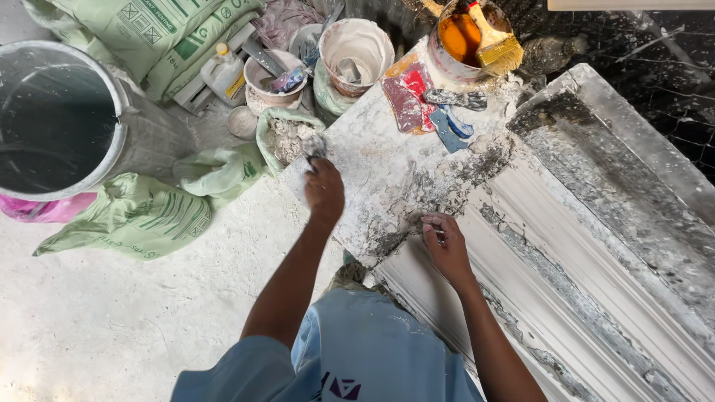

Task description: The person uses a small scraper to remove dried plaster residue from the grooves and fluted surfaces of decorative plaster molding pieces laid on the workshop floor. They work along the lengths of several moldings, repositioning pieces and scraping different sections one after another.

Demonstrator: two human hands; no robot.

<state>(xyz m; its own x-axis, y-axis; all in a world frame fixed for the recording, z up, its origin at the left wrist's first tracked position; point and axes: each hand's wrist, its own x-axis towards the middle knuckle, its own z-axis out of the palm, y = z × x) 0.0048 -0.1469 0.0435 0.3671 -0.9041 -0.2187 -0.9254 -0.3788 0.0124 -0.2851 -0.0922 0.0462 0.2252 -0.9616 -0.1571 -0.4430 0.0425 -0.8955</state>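
My right hand (445, 246) is closed on a small tool pressed against the white moulding (566, 298). Beyond the moulding's near end, my left hand (324, 190) grips a scraper (314, 149) at the open powder bag (287, 138).

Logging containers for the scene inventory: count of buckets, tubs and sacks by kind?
Large grey bucket: 1
Pale tubs: 2, one with a scraper, one upright
Tub of orange liquid with a brush: 1
Green sacks: 3, stacked, flat, open with powder
Total: 7
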